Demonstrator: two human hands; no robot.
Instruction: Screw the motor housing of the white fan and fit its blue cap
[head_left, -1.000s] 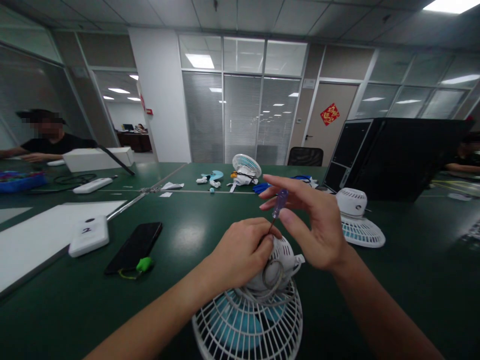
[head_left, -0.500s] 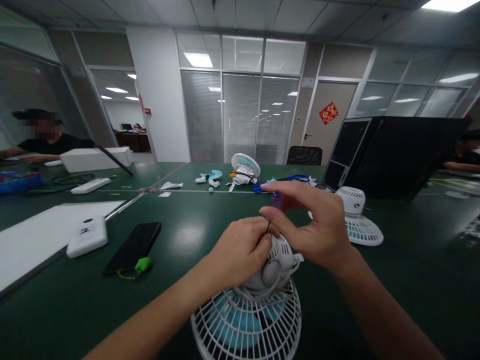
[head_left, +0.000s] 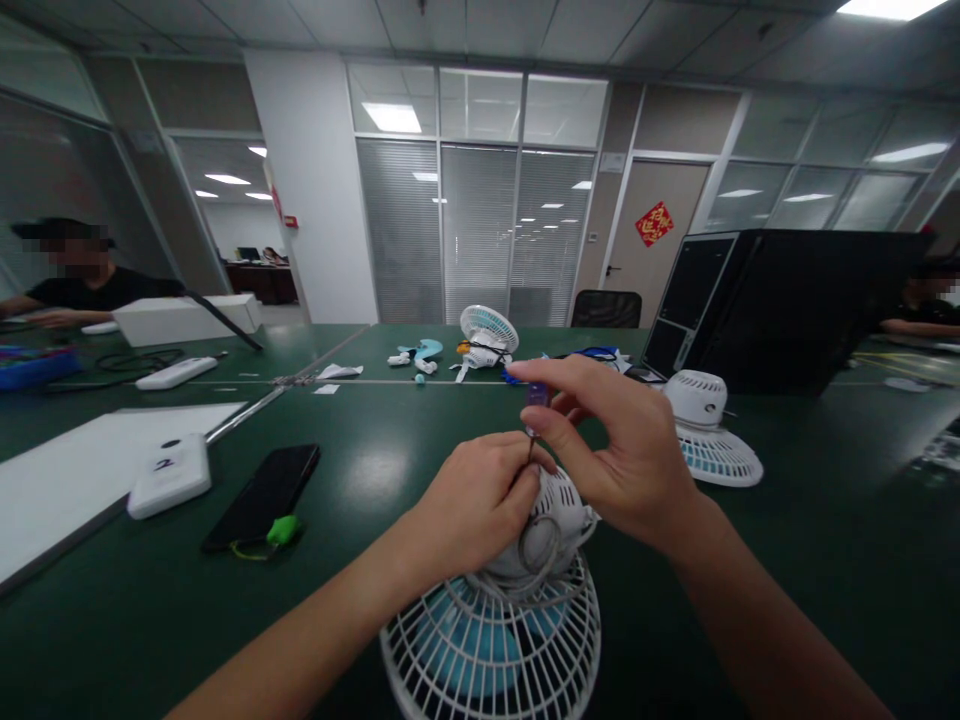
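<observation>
A small white fan (head_left: 495, 640) with blue blades lies face down on the green table (head_left: 787, 560) right in front of me, motor housing upward. My left hand (head_left: 472, 505) is closed round the top of the white motor housing (head_left: 555, 515). My right hand (head_left: 622, 450) pinches a small screwdriver with a purple handle (head_left: 537, 394), its thin shaft pointing down into the housing next to my left fingertips.
A black phone (head_left: 262, 493) with a green tag and a white box (head_left: 169, 477) lie to the left on the table, beside a white board (head_left: 75, 480). Another white fan (head_left: 705, 430) stands right, a black case (head_left: 780, 305) behind it. Fan parts (head_left: 480, 345) lie farther back. People sit at far left and far right.
My right hand's fingers have curled down around the screwdriver handle and turned it; in the oldest frame they were spread with the handle showing. The left hand kept its grip.
</observation>
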